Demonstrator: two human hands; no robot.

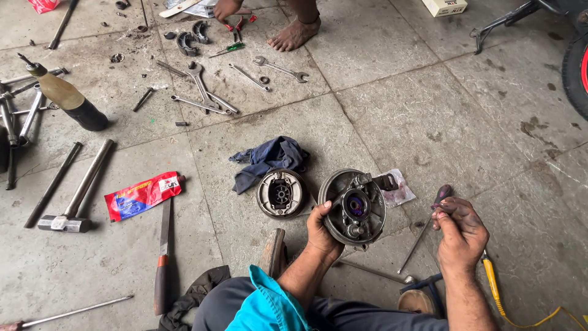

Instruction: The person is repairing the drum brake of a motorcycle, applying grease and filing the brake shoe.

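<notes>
Much is cut off: at the far edge only a second person's bare foot [295, 34] and one hand [225, 8] show, by red-handled pliers [237, 26]. A tyre [576, 68] is clipped by the right edge, a stand [503, 22] beside it by the top, and a box [444, 7] at the far edge is half out of view. Near the person's knees a yellow cable [493, 287] runs out of the picture. The inside of the brake plate [354, 207] is dark and greasy, and its small parts are hard to make out.

The left hand [321, 230] is closed on the plate's near-left rim, holding it tilted up off the floor. The right hand [459, 228], fingers pressed together, pinches the purple handle of a screwdriver [427, 225] whose tip points toward the near floor. Just left of the plate a round drum [281, 194] lies flat on the floor, touching a blue rag [267, 158].

A red tube [142, 194] lies at the left; its contents cannot be seen. A bottle [65, 94] with a spout stands tilted at the far left.

The floor [429, 116] is stained grey stone tiles. Spanners [205, 92] lie scattered at the far side, a hammer [75, 196] and file [162, 251] at the near left.
</notes>
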